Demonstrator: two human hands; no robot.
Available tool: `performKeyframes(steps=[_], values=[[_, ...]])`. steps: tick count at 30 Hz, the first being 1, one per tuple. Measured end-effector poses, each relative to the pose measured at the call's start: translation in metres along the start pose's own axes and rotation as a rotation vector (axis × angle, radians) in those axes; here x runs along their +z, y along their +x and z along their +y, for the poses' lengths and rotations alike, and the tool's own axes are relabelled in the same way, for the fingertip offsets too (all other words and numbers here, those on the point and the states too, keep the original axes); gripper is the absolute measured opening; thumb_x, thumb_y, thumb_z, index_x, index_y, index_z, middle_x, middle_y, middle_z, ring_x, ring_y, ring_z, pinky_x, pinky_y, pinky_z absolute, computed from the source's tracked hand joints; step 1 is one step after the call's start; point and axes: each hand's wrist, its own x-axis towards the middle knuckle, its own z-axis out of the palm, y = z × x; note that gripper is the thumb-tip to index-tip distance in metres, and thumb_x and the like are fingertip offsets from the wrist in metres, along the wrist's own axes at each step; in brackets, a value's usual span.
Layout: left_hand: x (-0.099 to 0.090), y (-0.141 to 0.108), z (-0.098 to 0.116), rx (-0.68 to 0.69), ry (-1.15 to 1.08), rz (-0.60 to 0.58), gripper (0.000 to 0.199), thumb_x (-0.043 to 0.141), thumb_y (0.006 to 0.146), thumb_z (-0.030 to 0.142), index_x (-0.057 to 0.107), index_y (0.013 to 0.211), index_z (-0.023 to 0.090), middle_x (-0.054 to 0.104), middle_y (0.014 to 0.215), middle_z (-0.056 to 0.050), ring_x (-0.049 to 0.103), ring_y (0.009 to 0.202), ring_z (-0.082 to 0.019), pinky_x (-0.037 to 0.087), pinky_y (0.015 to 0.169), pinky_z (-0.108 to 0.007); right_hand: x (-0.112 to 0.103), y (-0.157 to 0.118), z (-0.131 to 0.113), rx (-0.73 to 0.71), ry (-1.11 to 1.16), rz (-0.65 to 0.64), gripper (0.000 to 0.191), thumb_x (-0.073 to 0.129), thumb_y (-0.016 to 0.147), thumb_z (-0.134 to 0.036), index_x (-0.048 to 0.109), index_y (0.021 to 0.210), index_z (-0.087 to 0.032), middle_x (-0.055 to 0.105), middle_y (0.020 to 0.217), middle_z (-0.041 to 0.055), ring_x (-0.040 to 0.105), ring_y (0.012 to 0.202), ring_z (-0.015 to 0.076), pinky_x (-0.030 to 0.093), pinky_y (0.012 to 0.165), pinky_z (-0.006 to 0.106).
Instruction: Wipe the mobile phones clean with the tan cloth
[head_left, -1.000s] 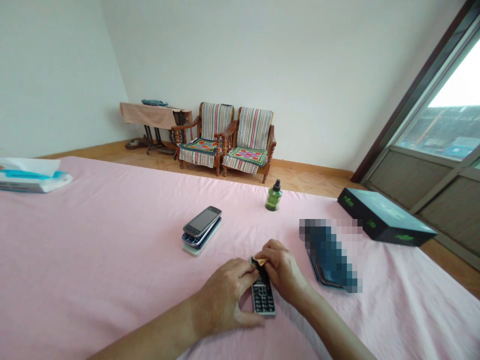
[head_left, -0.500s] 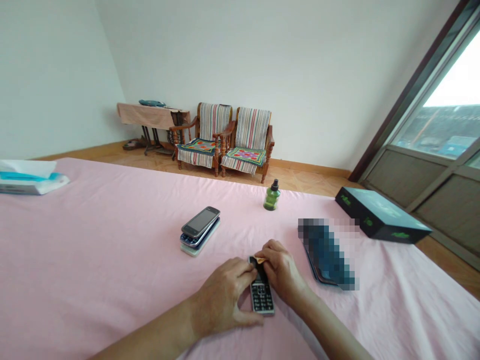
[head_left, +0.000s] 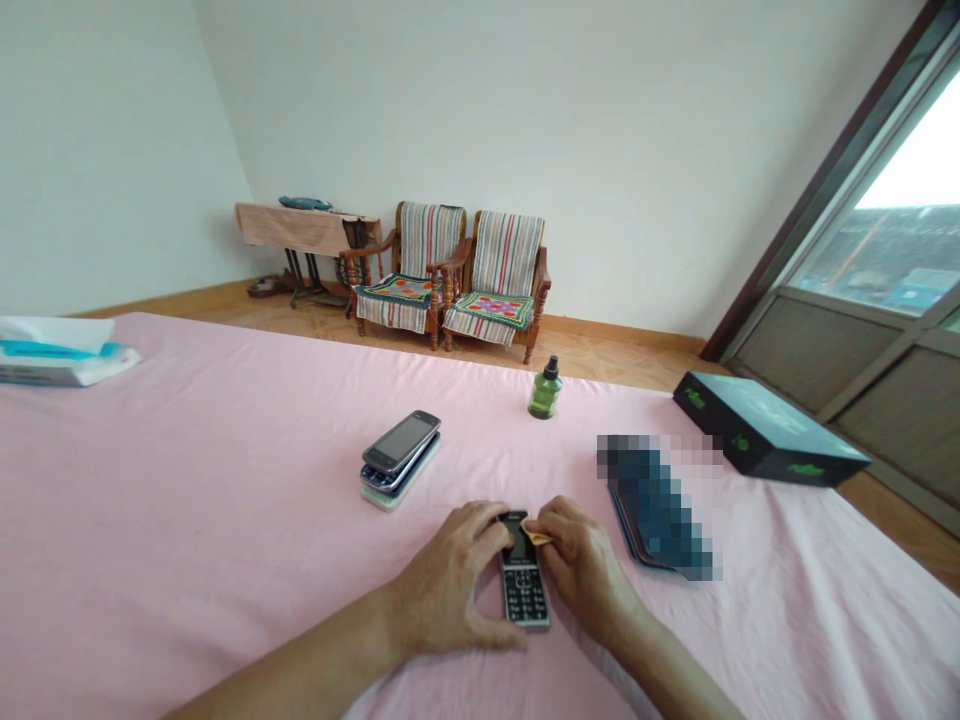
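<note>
Both hands close together at the near middle of a pink bedsheet (head_left: 225, 520), almost meeting over a black keypad phone (head_left: 523, 590) lying flat, its top end pointed far. Left hand (head_left: 446, 580) cupped against the phone's left side, curled over its upper left corner. Right hand (head_left: 581, 565) at the phone's right side, pinching a small tan scrap (head_left: 538, 537) at the upper right of the screen.

Farther left on the sheet, well clear of both hands, a smartphone (head_left: 400, 442) stacked on other phones. Straight ahead and farther off, a small green bottle (head_left: 544, 394) with a black cap. Just right of the right hand, an object (head_left: 656, 505) hidden by pixelation. Beyond that, a black box (head_left: 769, 432) with green lettering. At the far left edge, a white-and-blue packet (head_left: 52, 365). Past the sheet, two striped wooden armchairs (head_left: 450, 280) against the wall, with a cloth-draped table (head_left: 300, 228) to their left.
</note>
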Motion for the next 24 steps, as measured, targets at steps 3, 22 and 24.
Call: performKeyframes(steps=[3, 22, 24], values=[[0.001, -0.001, 0.0, 0.006, -0.019, 0.007, 0.068, 0.084, 0.058, 0.051, 0.058, 0.114, 0.021, 0.051, 0.132, -0.012, 0.048, 0.12, -0.033, 0.039, 0.103, -0.047, -0.002, -0.012, -0.007, 0.024, 0.035, -0.031, 0.025, 0.045, 0.08, 0.002, 0.061, 0.075, -0.017, 0.056, 0.081, 0.0033, 0.055, 0.08, 0.0167, 0.04, 0.069, 0.027], [0.0, 0.001, -0.005, -0.038, -0.057, -0.019, 0.072, 0.084, 0.054, 0.059, 0.055, 0.108, 0.021, 0.05, 0.137, -0.015, 0.045, 0.126, -0.035, 0.037, 0.103, -0.049, 0.004, -0.07, -0.024, -0.119, -0.105, -0.004, 0.03, 0.039, 0.084, 0.001, 0.062, 0.09, -0.018, 0.058, 0.085, 0.0075, 0.059, 0.078, 0.0188, 0.049, 0.065, 0.028], [0.0, 0.001, -0.006, -0.035, -0.048, -0.032, 0.08, 0.085, 0.051, 0.059, 0.054, 0.113, 0.019, 0.049, 0.137, -0.016, 0.044, 0.126, -0.035, 0.036, 0.105, -0.049, 0.003, -0.073, -0.027, -0.117, -0.089, -0.029, 0.032, 0.04, 0.082, 0.001, 0.063, 0.091, -0.019, 0.058, 0.084, 0.0064, 0.059, 0.077, 0.018, 0.049, 0.064, 0.027]])
